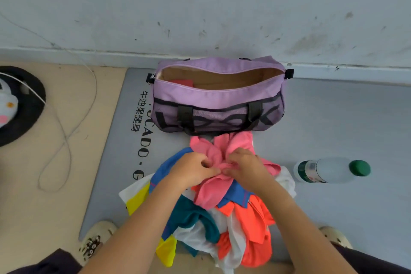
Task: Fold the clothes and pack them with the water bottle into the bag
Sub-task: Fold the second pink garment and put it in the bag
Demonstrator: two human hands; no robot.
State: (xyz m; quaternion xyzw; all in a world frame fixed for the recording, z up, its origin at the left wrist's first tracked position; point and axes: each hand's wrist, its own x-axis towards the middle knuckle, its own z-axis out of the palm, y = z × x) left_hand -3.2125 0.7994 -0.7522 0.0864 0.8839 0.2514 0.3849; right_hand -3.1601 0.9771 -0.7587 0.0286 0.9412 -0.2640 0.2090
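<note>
Grey mat [333, 118] on a tan floor, scuffed pale wall behind. Purple duffel bag [219, 95] sits against the wall, zip open, something red inside at its left end. Just in front of it, a heap of clothes [222, 218]: orange, teal, white, yellow, blue. Left hand [193, 170] and right hand [245, 168] both pinch a pink garment [213, 191] atop the heap, fingertips nearly meeting. Water bottle [331, 170], green cap, lies on its side right of the heap.
</note>
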